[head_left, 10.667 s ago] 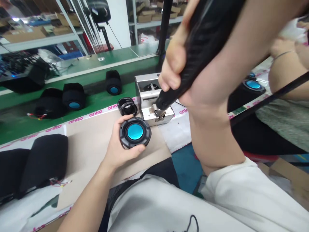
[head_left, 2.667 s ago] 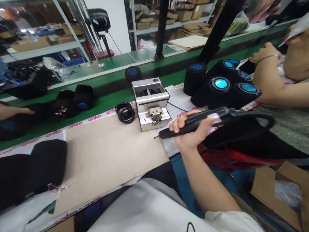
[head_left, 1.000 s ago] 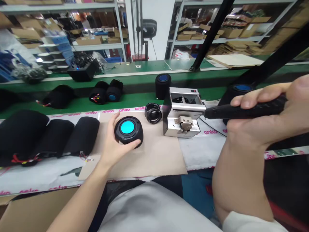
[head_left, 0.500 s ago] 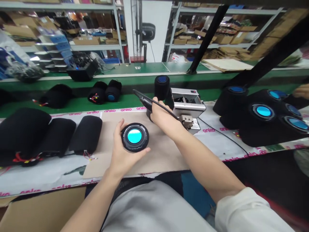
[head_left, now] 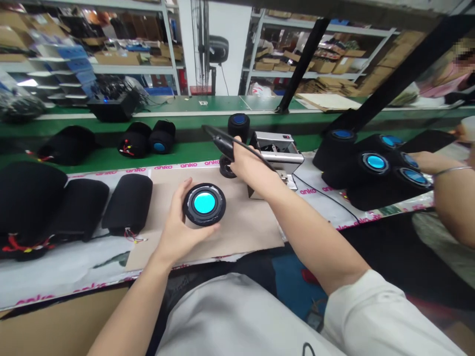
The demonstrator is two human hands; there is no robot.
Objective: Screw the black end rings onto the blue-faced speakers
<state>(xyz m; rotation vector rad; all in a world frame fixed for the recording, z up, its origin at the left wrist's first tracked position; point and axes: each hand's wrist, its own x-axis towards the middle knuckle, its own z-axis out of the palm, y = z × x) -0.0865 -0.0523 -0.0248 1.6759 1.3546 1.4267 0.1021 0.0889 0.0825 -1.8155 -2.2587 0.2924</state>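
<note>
My left hand (head_left: 181, 225) is wrapped round the side of a black cylindrical speaker (head_left: 204, 203), whose shiny blue disc faces up above the brown cardboard sheet (head_left: 245, 227). Up and to the right, my right hand (head_left: 247, 158) grips a black pen-shaped tool (head_left: 223, 145) with a cable running back along the forearm. Just below that tool is a dark ring-shaped part (head_left: 227, 166). The silver metal device (head_left: 280, 153) stands right beside my right hand, partly hidden by it. Behind them a black cylinder with a blue top (head_left: 238, 125) is upright.
Black fabric-covered cylinders (head_left: 128, 202) with wires lie at the left, others (head_left: 163, 136) on the green bench behind. Several blue-topped speakers (head_left: 374, 161) are grouped at the right, near another person's hand (head_left: 430, 160). A black cable (head_left: 326, 195) crosses the white wrapping.
The view has swung right, so the scene sits further left. Another person's arm shows more at the right. Both my hands keep their holds.
</note>
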